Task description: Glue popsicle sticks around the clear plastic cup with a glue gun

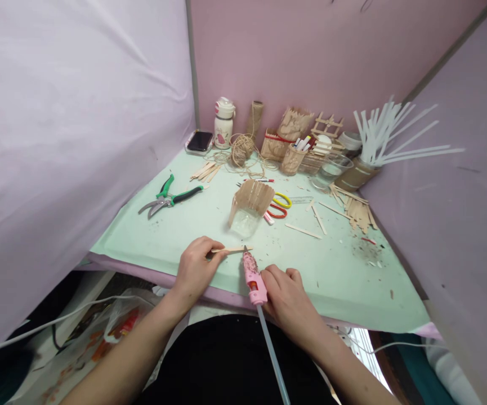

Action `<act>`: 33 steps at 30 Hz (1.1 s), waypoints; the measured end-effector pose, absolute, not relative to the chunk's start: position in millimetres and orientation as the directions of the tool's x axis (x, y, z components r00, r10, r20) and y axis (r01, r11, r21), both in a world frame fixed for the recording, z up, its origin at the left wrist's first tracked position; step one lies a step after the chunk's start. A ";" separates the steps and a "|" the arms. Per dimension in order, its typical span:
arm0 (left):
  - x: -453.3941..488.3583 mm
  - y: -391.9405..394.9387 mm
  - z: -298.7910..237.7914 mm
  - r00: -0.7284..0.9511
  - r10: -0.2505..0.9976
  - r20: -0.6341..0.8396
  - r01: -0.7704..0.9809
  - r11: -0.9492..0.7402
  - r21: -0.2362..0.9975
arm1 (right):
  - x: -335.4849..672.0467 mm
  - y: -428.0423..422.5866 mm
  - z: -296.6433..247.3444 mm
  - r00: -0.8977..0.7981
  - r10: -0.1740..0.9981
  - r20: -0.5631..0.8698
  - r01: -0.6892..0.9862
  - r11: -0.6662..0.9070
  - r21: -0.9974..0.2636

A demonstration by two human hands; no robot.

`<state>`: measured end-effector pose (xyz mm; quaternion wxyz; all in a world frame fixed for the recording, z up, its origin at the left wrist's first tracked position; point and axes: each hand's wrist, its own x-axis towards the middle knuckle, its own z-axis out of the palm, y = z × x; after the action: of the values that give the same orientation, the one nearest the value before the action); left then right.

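Observation:
My left hand [196,269] pinches one end of a thin wooden craft stick [233,250] that lies flat near the front edge of the pale green mat [184,219]. My right hand [287,301] grips a pink hot glue gun [254,278] with a clear glue rod sticking out behind. Its nozzle touches the stick's right end. Just beyond stands a clear plastic cup partly clad in upright wooden sticks [251,203].
Green-handled pliers [169,198] lie at the left. Scissors with yellow and red handles [279,205], loose sticks [355,209], a twine ball [242,149], a phone [200,141], a small bottle [223,124], stick-built holders and a jar of white strips [374,152] crowd the back. Fabric walls close three sides.

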<state>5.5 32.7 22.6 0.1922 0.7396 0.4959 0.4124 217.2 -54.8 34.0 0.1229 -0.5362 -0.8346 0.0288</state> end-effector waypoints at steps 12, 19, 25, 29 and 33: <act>4.4 32.4 22.8 0.166 0.894 0.417 0.576 -0.431 0.695 | 216.6 -54.6 36.7 -0.391 0.906 0.162 0.887 0.418 -0.198; 4.9 33.2 21.3 0.170 0.895 0.412 0.577 -0.429 0.695 | 217.1 -55.0 35.9 -0.393 0.903 0.173 0.887 0.422 -0.187; 5.6 32.7 22.6 0.169 0.895 0.413 0.577 -0.430 0.695 | 216.7 -55.6 39.0 -0.399 0.902 0.164 0.889 0.424 -0.173; 5.2 32.2 22.9 0.171 0.897 0.407 0.580 -0.426 0.694 | 216.4 -55.2 38.8 -0.396 0.903 0.166 0.886 0.423 -0.191; 4.9 32.1 23.0 0.171 0.897 0.407 0.577 -0.426 0.697 | 216.3 -54.9 37.4 -0.391 0.904 0.175 0.884 0.422 -0.203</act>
<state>4.9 32.1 23.0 0.1962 0.7395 0.4985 0.4076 216.3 -54.9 37.4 0.1297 -0.5364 -0.8331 0.0383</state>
